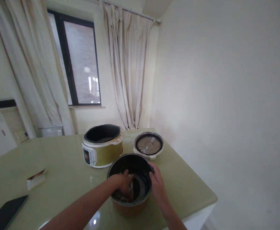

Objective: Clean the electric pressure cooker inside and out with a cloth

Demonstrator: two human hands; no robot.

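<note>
A dark-lined inner pot (pixel 143 201) with a brownish outside stands near the front of the table. My left hand (pixel 125 185) reaches down inside it, fingers bent toward the inner wall. A small greyish thing shows by its fingers, too blurred to name. On the right side of the pot, my right hand (pixel 157 182) grips the rim, thumb and fingers on either side of the wall. Just behind stands the pressure cooker body (pixel 108 152), yellow-green and white, with its top uncovered and a control panel at its left. The round cooker lid (pixel 149 144) lies upturned beside it.
The pale green glossy table (pixel 63 159) ends at a rounded corner on the right, near a white wall (pixel 226 95). At left lie a small white packet (pixel 36 180) and a dark flat tablet-like object (pixel 8 212). Curtains (pixel 130 64) and a window (pixel 82 60) are behind.
</note>
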